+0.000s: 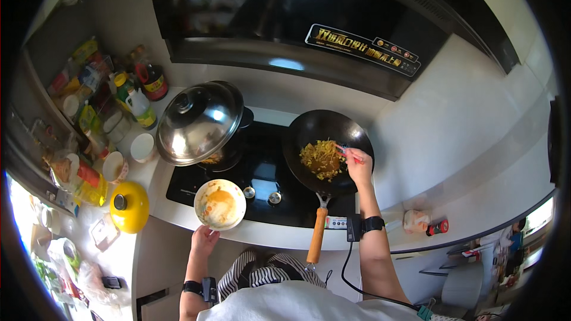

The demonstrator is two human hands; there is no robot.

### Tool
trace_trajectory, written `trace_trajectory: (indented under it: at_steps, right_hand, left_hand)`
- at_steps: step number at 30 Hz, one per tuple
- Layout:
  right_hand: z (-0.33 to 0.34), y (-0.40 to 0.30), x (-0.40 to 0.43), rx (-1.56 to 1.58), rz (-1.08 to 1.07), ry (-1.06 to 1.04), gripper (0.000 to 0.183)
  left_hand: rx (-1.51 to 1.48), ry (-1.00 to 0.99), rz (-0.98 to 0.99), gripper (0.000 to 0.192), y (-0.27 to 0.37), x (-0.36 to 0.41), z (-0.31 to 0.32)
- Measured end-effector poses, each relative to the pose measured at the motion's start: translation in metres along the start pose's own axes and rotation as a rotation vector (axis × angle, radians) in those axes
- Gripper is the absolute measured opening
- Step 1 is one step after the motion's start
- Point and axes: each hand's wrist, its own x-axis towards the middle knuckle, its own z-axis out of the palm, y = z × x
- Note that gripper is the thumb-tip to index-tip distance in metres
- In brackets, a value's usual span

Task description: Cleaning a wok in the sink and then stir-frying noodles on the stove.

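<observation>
My right hand [359,167] holds red chopsticks [350,154] over a dark wok [312,125], their tips at the chopped yellow-green food [321,156] inside it. The wok stands on the right of a black glass cooktop [263,165], its wooden handle [317,236] towards me. My left hand [205,240] grips the near rim of a white bowl [220,204] smeared with brown sauce, at the cooktop's front edge. Behind that bowl, a large metal lid [200,122] is tilted over another pan, in which some food shows.
Bottles [142,109], two small bowls [142,147] and a yellow lid [129,207] crowd the left counter. A range hood [267,22] hangs above the cooktop. A red-capped jar [437,227] lies on the right counter. A cable [352,276] runs from my right wrist.
</observation>
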Motion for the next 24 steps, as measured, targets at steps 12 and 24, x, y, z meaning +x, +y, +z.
trace_trajectory:
  at_steps: [12,24]
  right_hand:
    - [0.027,-0.031,-0.009,0.419,0.387,-0.089,0.02]
    - [-0.003,-0.011,-0.001,-0.265,0.05,0.094,0.019]
  left_hand:
    - [-0.026,-0.01,-0.006,0.023,-0.001,0.003,-0.009]
    - [-0.025,0.008,-0.017,0.019,-0.002,0.007,-0.007]
